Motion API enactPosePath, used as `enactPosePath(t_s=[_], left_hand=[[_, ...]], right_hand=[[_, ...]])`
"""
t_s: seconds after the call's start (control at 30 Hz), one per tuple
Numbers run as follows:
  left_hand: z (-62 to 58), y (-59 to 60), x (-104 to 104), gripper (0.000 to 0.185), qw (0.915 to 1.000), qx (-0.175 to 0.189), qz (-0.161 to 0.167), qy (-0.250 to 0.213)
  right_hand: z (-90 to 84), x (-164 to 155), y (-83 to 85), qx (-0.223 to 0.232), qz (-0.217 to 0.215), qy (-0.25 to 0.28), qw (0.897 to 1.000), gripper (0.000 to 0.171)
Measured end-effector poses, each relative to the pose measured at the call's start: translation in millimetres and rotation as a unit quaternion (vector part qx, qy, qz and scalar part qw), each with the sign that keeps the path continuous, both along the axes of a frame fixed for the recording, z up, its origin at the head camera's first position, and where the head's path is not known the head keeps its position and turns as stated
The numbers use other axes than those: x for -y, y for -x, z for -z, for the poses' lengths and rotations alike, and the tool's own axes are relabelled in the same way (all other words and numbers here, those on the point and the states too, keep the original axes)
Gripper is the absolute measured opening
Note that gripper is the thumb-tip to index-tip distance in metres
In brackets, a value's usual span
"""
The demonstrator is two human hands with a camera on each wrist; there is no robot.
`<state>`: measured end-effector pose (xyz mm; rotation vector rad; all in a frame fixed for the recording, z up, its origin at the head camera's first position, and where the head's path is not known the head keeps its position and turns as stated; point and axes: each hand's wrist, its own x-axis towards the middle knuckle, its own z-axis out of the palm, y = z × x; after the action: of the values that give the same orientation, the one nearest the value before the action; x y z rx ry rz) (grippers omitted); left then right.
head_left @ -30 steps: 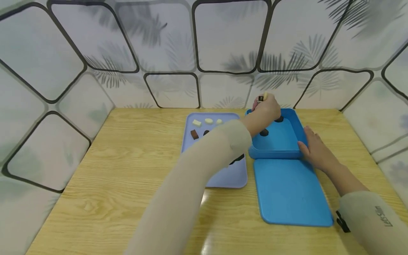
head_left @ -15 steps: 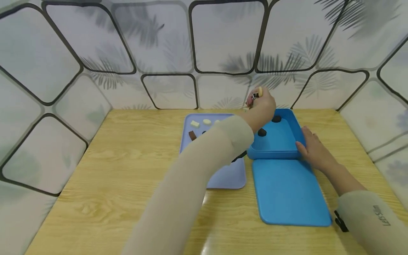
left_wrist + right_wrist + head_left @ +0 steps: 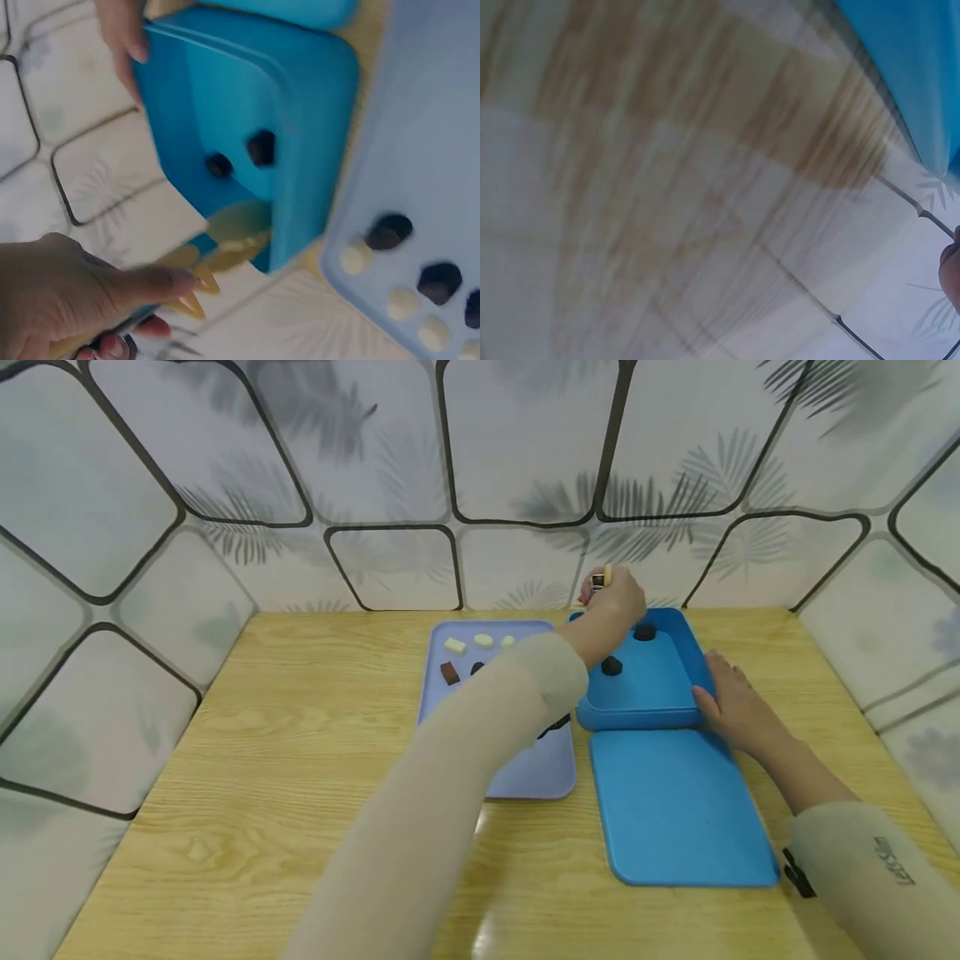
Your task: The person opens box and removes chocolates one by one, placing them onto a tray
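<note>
My left hand (image 3: 618,602) grips a pair of yellow tongs (image 3: 240,232) over the far left corner of a blue box (image 3: 637,720). The rounded tong heads dip inside the wall in the left wrist view; I cannot tell whether they hold a piece. On the box floor lie two dark chocolate-like pieces, a nearer one (image 3: 612,666) and a farther one (image 3: 644,632). My right hand (image 3: 742,710) rests against the outside of the box's right wall, fingers fairly straight and thumb near the front corner. A blue lid (image 3: 682,810) lies flat in front of the box.
Left of the box is a lavender tray (image 3: 532,781) with several cream pieces (image 3: 483,641), a brown block (image 3: 449,673) and dark pieces (image 3: 439,282). My left sleeve (image 3: 450,777) hides part of it. A patterned wall (image 3: 405,568) stands right behind the wooden table (image 3: 315,735).
The head view has shifted slightly. My left hand with the tongs has moved a little to the left at the box's far corner. My right hand stays against the box wall.
</note>
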<state>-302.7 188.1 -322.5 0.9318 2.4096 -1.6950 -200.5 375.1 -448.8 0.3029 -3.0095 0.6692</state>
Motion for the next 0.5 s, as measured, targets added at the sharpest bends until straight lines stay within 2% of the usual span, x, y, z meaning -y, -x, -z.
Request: enactPosePath(t_s=[0.07, 0.1, 0.2, 0.23, 0.3, 0.37, 0.43, 0.5], left_hand=[[11.5, 13.7, 7.6, 0.026, 0.9971, -0.002, 0.042, -0.064], [14.8, 18.2, 10.7, 0.032, 0.9953, -0.006, 0.057, -0.078], [9.4, 16.9, 22.4, 0.031, 0.9902, -0.004, 0.089, -0.107], [-0.2, 9.7, 27.9, 0.033, 0.9893, 0.007, 0.085, -0.118], [-10.3, 0.1, 34.6, 0.033, 0.9881, 0.015, 0.081, -0.13], [-20.5, -9.5, 38.4, 0.032, 0.9896, 0.021, 0.065, -0.126], [-29.9, -18.6, 40.8, 0.021, 0.992, 0.019, 0.048, -0.115], [-37.1, -24.7, 40.2, 0.024, 0.9946, 0.018, 0.026, -0.099]], right_hand=[[-1.1, 0.3, 0.5, 0.0, 0.001, -0.005, 1.0, 0.067], [-1.6, 0.4, 0.4, 0.001, 0.003, -0.007, 1.0, 0.067], [-2.9, 0.4, -0.2, 0.004, 0.006, -0.011, 1.0, 0.068], [-3.2, 0.6, -0.6, 0.005, 0.007, -0.012, 1.0, 0.068], [-3.2, 1.1, -1.0, 0.005, 0.008, -0.015, 1.0, 0.068], [-3.1, 1.7, -1.1, 0.004, 0.008, -0.014, 1.0, 0.068], [-2.9, 2.4, -0.7, 0.001, 0.007, -0.015, 1.0, 0.068], [-2.9, 2.7, -0.3, -0.001, 0.007, -0.013, 1.0, 0.068]])
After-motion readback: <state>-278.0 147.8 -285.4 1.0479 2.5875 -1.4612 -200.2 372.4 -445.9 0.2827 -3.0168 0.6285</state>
